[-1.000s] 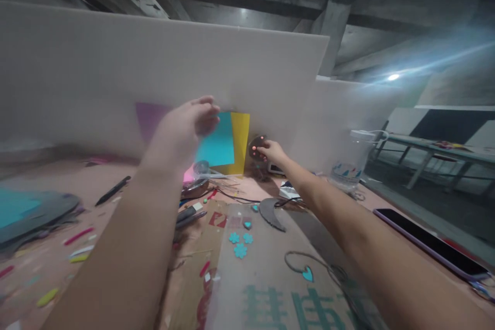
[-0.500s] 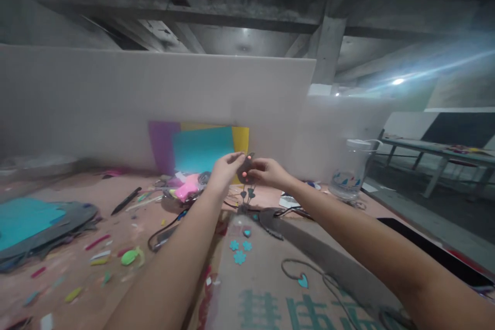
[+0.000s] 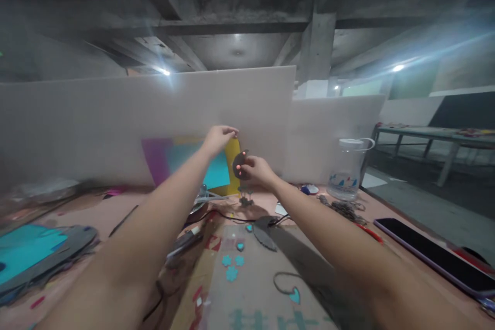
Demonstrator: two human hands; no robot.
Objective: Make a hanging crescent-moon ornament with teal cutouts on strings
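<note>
My right hand [image 3: 260,171] pinches a dark crescent-shaped ornament [image 3: 240,164] with small pink dots, held up in front of the white partition. Short strands with small dark pieces [image 3: 246,201] are below it, close to the table top. Higher and to the left, my left hand [image 3: 220,139] is closed at the fingertips; whatever they pinch is too fine to make out. Beneath the hands, a clear-covered board [image 3: 255,289] bears turquoise flower cutouts [image 3: 232,273], small turquoise hearts [image 3: 240,247] and a dark leaf-shaped piece [image 3: 264,233].
Colored sheets [image 3: 157,162] lean against the partition [image 3: 116,113]. To the right stand a clear jug [image 3: 345,170], a tangle of chain [image 3: 344,209] and a phone [image 3: 433,252]. Turquoise sheets [image 3: 29,250] lie at the left, and a black cable [image 3: 220,214] crosses the table.
My left hand has left the ornament and risen up and to the left. My right hand keeps hold of the ornament. The view has shifted slightly, showing more of the phone.
</note>
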